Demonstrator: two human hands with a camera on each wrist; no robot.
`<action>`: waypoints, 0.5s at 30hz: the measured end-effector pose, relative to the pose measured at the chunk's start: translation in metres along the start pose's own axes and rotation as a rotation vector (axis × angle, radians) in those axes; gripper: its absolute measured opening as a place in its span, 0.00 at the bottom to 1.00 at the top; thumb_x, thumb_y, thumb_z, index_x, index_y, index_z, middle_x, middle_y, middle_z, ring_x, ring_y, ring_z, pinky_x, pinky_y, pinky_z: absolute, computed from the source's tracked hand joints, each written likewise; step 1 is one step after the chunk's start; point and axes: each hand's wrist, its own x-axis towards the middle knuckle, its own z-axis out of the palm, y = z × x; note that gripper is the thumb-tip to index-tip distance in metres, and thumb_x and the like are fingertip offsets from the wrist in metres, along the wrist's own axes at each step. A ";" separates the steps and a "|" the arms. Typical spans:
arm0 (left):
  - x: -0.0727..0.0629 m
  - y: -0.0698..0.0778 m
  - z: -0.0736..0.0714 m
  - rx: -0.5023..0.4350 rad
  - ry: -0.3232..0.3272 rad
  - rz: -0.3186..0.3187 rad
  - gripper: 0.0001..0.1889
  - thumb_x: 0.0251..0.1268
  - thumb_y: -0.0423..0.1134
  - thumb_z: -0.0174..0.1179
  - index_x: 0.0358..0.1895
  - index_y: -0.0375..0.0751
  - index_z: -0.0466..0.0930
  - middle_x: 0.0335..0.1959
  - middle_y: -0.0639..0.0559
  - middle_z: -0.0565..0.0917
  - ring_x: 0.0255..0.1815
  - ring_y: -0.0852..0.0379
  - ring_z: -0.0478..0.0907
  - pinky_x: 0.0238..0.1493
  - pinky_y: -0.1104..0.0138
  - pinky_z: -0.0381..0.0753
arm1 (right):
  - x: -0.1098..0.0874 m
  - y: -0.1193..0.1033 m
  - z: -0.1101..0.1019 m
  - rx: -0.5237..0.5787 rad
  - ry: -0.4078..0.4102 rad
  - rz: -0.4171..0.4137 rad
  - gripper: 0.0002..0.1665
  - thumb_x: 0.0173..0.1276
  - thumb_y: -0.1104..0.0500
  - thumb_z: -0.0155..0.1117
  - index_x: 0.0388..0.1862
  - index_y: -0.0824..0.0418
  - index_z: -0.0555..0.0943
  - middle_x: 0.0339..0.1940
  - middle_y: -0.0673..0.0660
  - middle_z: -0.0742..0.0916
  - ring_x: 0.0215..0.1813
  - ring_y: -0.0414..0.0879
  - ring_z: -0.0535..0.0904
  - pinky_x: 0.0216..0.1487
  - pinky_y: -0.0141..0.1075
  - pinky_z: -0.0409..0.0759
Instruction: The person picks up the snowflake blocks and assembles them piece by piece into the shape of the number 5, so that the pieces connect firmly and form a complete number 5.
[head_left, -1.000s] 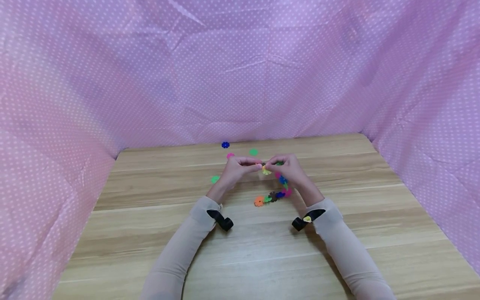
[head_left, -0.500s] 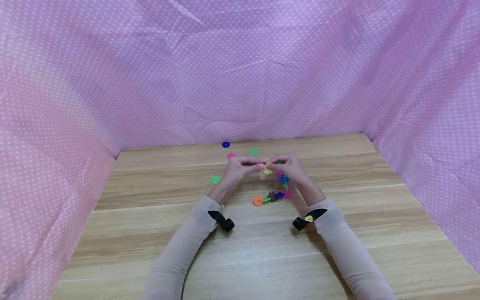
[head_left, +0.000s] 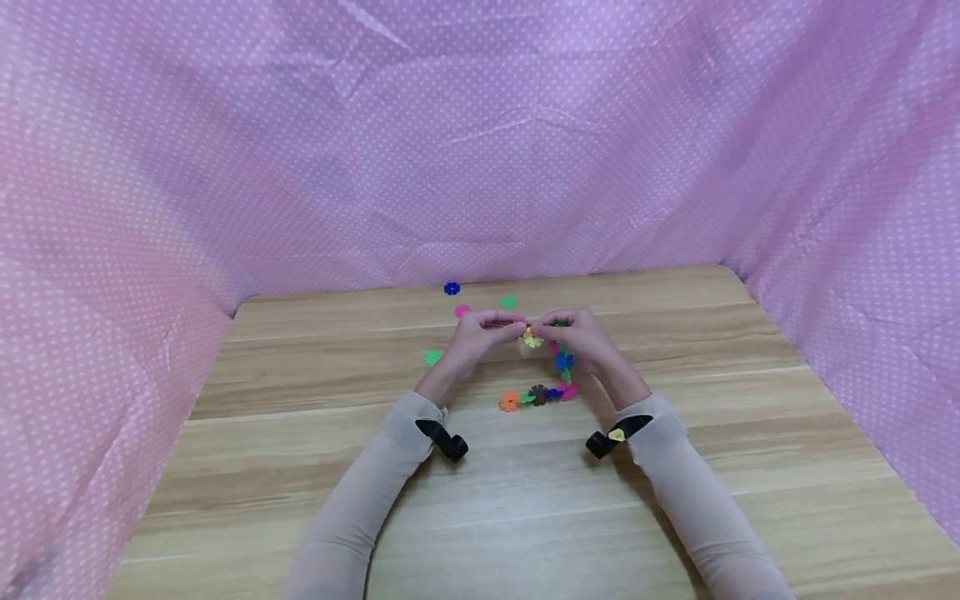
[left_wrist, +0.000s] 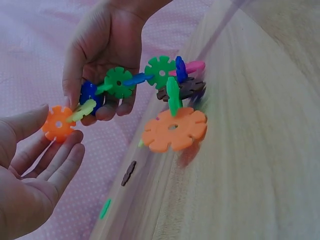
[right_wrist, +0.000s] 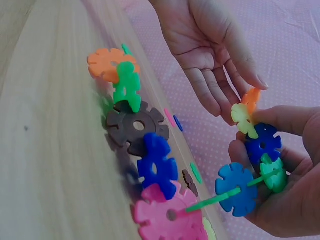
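Two hands of yours meet above the wooden table [head_left: 480, 517], near its far half, with little space between the fingertips. Your left hand [left_wrist: 35, 192] pinches the first orange disc [left_wrist: 52, 131] between the thumb and the fingers. Your right hand [right_wrist: 297, 172] pinches the yellow disc [right_wrist: 239, 111] with thumb and finger, and the dark blue disc [right_wrist: 257, 152] sits just beside that grip. The first orange disc touches the yellow disc at one edge; if they are locked together, I cannot tell.

From your right hand a chain of flower discs bends down and toward you. Its farther part runs through a pink disc [right_wrist: 152, 222], a second blue disc [right_wrist: 169, 170], a brown disc [right_wrist: 120, 127] and a green disc [right_wrist: 131, 87], and it ends with the second orange disc [left_wrist: 155, 136]. This end is low over the table, tilted; whether all of it touches the wood, I cannot tell.

Beyond your hands lie a loose dark blue piece [head_left: 447, 289], a loose pink piece [head_left: 460, 312] and a loose green piece [head_left: 508, 302]. One more green piece [head_left: 432, 357] lies beside your left wrist. Black straps [head_left: 442, 437] are around both wrists, and a pink dotted cloth [head_left: 480, 167] hangs behind the table.
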 end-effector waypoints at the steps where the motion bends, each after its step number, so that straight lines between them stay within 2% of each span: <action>1: 0.000 0.000 0.000 -0.012 -0.001 -0.007 0.18 0.69 0.36 0.67 0.57 0.30 0.83 0.51 0.41 0.88 0.44 0.62 0.86 0.63 0.53 0.83 | 0.000 0.000 0.000 0.014 0.004 0.003 0.13 0.71 0.59 0.69 0.43 0.70 0.87 0.37 0.48 0.90 0.41 0.46 0.80 0.47 0.42 0.82; 5: -0.001 0.001 0.002 -0.065 0.009 -0.034 0.21 0.71 0.34 0.65 0.63 0.30 0.78 0.55 0.35 0.85 0.46 0.58 0.87 0.66 0.48 0.79 | 0.000 0.001 0.002 0.064 0.021 0.009 0.11 0.72 0.60 0.67 0.43 0.68 0.87 0.39 0.50 0.90 0.41 0.44 0.82 0.53 0.49 0.84; 8: -0.001 0.001 0.005 -0.030 0.045 -0.064 0.22 0.69 0.34 0.66 0.64 0.33 0.79 0.55 0.36 0.86 0.48 0.57 0.87 0.64 0.53 0.82 | 0.001 0.000 0.004 0.105 0.048 0.031 0.13 0.73 0.60 0.66 0.46 0.71 0.85 0.37 0.48 0.89 0.41 0.44 0.83 0.53 0.46 0.85; 12: -0.001 -0.001 0.009 0.010 0.089 -0.110 0.18 0.66 0.33 0.68 0.58 0.32 0.82 0.52 0.37 0.88 0.47 0.56 0.88 0.59 0.58 0.85 | 0.001 -0.002 0.008 0.154 0.090 0.056 0.16 0.75 0.62 0.63 0.52 0.75 0.82 0.33 0.45 0.87 0.40 0.44 0.84 0.49 0.39 0.87; 15: -0.001 -0.002 0.012 -0.009 0.116 -0.130 0.13 0.68 0.32 0.67 0.52 0.29 0.84 0.47 0.37 0.89 0.43 0.54 0.89 0.59 0.54 0.85 | 0.001 -0.003 0.013 0.176 0.096 0.053 0.18 0.77 0.62 0.60 0.54 0.78 0.80 0.32 0.45 0.87 0.39 0.43 0.85 0.51 0.40 0.88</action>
